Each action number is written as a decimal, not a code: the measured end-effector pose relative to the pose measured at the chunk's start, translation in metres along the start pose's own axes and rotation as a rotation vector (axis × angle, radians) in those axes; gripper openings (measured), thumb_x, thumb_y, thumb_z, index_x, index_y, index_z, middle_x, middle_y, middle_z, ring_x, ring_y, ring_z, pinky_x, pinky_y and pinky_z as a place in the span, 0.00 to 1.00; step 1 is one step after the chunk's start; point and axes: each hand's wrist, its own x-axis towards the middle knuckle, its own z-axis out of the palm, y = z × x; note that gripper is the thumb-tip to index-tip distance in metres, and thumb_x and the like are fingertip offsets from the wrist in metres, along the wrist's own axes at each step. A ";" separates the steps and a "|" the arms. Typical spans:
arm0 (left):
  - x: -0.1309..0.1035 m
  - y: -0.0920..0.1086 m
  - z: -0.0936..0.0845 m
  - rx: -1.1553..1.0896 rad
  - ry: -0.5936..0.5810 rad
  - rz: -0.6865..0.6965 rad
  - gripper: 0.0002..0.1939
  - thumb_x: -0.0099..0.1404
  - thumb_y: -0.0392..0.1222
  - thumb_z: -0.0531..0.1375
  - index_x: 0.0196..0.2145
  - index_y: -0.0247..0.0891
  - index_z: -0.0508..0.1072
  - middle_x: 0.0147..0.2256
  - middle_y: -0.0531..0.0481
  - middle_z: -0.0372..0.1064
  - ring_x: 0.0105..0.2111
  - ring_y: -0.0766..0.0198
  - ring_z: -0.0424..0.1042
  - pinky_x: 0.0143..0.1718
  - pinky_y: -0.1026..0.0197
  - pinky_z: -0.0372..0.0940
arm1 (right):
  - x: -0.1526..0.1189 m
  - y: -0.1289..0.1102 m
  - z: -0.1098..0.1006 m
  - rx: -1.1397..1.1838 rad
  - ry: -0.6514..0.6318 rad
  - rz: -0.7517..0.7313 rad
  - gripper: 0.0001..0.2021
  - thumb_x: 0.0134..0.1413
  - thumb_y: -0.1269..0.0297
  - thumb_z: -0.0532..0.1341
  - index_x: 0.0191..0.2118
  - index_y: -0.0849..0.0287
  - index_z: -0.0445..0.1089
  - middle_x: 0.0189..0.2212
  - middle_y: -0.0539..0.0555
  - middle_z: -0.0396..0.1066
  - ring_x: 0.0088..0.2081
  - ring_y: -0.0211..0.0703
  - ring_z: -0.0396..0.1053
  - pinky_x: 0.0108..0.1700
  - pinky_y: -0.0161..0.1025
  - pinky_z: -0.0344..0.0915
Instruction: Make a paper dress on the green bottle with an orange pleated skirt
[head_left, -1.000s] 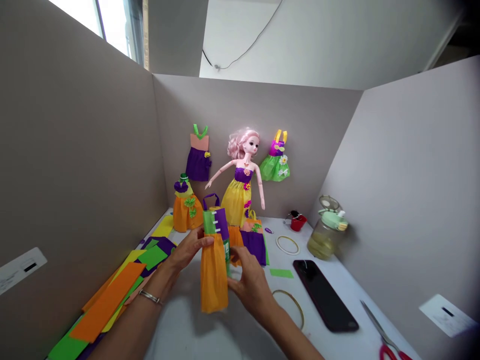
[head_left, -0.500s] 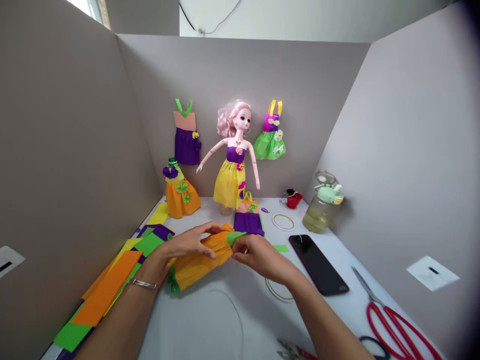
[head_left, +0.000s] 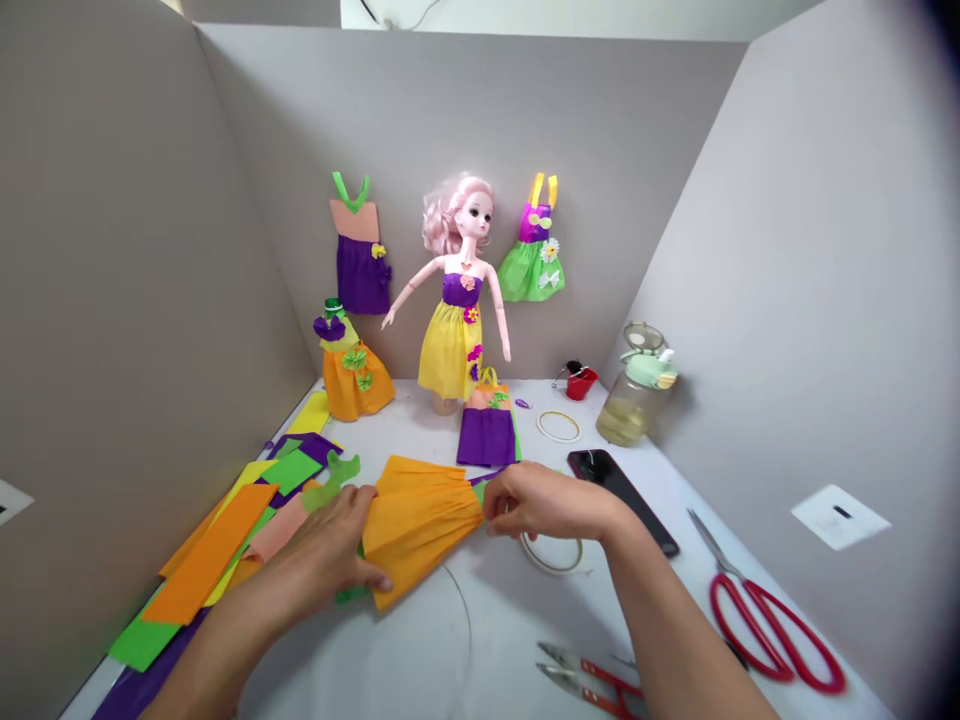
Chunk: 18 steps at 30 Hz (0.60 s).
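An orange gathered skirt is held low over the white table, between my two hands. My left hand grips its wide left end, thumb at the lower edge. At its narrow gathered end, beside a small green piece, the fingers of my right hand are pinched together on the skirt's waist. Green material sticks out behind my left hand, and more green shows beneath the skirt. Behind stands a pink-haired doll in a purple and yellow dress, with a small purple-skirted dress at its foot.
Coloured fabric strips lie at the left. An orange dress stands behind them. At the right are a phone, red-handled scissors, a bottle, a small red bucket and rings. Snips lie in front.
The skirt has turned and spread flatter. My left hand has moved down and left to its wide end; my right hand stays at the waist end. The camera view has shifted slightly.
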 end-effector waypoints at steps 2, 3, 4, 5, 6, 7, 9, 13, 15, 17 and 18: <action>-0.006 -0.010 0.016 -0.026 0.032 -0.070 0.47 0.43 0.44 0.69 0.60 0.33 0.58 0.61 0.28 0.56 0.61 0.35 0.57 0.56 0.45 0.57 | -0.004 -0.004 -0.003 -0.010 0.028 -0.012 0.05 0.49 0.65 0.61 0.30 0.59 0.73 0.24 0.50 0.72 0.23 0.37 0.69 0.22 0.30 0.61; -0.007 -0.016 0.025 -0.066 0.046 -0.062 0.47 0.45 0.44 0.67 0.62 0.35 0.56 0.63 0.30 0.55 0.62 0.38 0.57 0.57 0.46 0.57 | -0.007 -0.006 -0.005 -0.015 0.040 -0.014 0.05 0.50 0.64 0.61 0.30 0.59 0.73 0.24 0.50 0.72 0.23 0.36 0.68 0.22 0.30 0.61; -0.007 -0.022 0.033 -0.104 0.063 -0.059 0.47 0.48 0.42 0.66 0.63 0.36 0.54 0.64 0.32 0.53 0.63 0.41 0.56 0.58 0.47 0.56 | -0.009 -0.007 -0.006 -0.020 0.051 -0.015 0.05 0.50 0.64 0.62 0.30 0.59 0.73 0.24 0.50 0.71 0.23 0.36 0.68 0.22 0.29 0.60; -0.006 -0.028 0.040 -0.135 0.090 -0.065 0.47 0.48 0.41 0.65 0.64 0.36 0.52 0.65 0.33 0.52 0.64 0.43 0.55 0.60 0.48 0.55 | -0.012 -0.009 -0.008 -0.024 0.061 -0.013 0.05 0.50 0.63 0.62 0.30 0.59 0.72 0.24 0.49 0.71 0.23 0.36 0.68 0.22 0.29 0.60; -0.004 -0.032 0.046 -0.167 0.124 -0.041 0.48 0.49 0.42 0.65 0.65 0.36 0.51 0.66 0.34 0.50 0.65 0.44 0.53 0.61 0.48 0.53 | -0.015 -0.010 -0.010 -0.022 0.069 -0.011 0.06 0.50 0.63 0.62 0.31 0.59 0.72 0.24 0.49 0.70 0.23 0.36 0.67 0.22 0.29 0.61; -0.001 -0.035 0.050 -0.206 0.147 -0.029 0.49 0.49 0.41 0.65 0.66 0.36 0.50 0.67 0.35 0.50 0.66 0.44 0.51 0.62 0.48 0.51 | -0.018 -0.010 -0.011 -0.013 0.075 -0.010 0.06 0.51 0.62 0.62 0.31 0.59 0.72 0.25 0.49 0.70 0.23 0.35 0.67 0.22 0.30 0.61; 0.004 -0.039 0.051 -0.322 0.181 0.006 0.50 0.48 0.43 0.67 0.66 0.36 0.51 0.67 0.36 0.50 0.66 0.44 0.49 0.64 0.48 0.49 | -0.023 -0.011 -0.015 0.030 0.075 -0.017 0.07 0.52 0.61 0.61 0.31 0.59 0.72 0.25 0.49 0.70 0.24 0.35 0.67 0.23 0.30 0.63; 0.010 -0.047 0.041 -0.695 0.076 0.184 0.47 0.48 0.57 0.69 0.62 0.40 0.61 0.61 0.39 0.62 0.62 0.41 0.58 0.62 0.47 0.54 | -0.037 -0.016 -0.023 0.181 0.071 -0.071 0.07 0.53 0.61 0.62 0.33 0.59 0.72 0.26 0.50 0.70 0.28 0.38 0.69 0.26 0.31 0.66; 0.010 -0.052 0.035 -0.868 -0.001 0.291 0.43 0.50 0.63 0.67 0.60 0.44 0.65 0.56 0.42 0.68 0.58 0.42 0.62 0.57 0.47 0.59 | -0.044 -0.024 -0.025 0.240 0.117 -0.101 0.07 0.54 0.61 0.62 0.34 0.59 0.72 0.26 0.50 0.71 0.30 0.38 0.70 0.28 0.31 0.66; 0.012 -0.053 0.030 -1.033 -0.061 0.414 0.39 0.53 0.68 0.63 0.58 0.46 0.68 0.53 0.43 0.70 0.53 0.44 0.65 0.51 0.48 0.63 | -0.049 -0.035 -0.025 0.261 0.198 -0.131 0.07 0.55 0.61 0.62 0.33 0.59 0.72 0.26 0.49 0.71 0.29 0.38 0.70 0.30 0.32 0.65; 0.014 -0.050 0.028 -1.115 -0.098 0.483 0.38 0.53 0.69 0.62 0.56 0.47 0.69 0.51 0.43 0.71 0.51 0.45 0.67 0.48 0.49 0.64 | -0.051 -0.042 -0.023 0.260 0.246 -0.151 0.06 0.56 0.61 0.62 0.33 0.58 0.72 0.26 0.49 0.71 0.29 0.37 0.69 0.31 0.32 0.65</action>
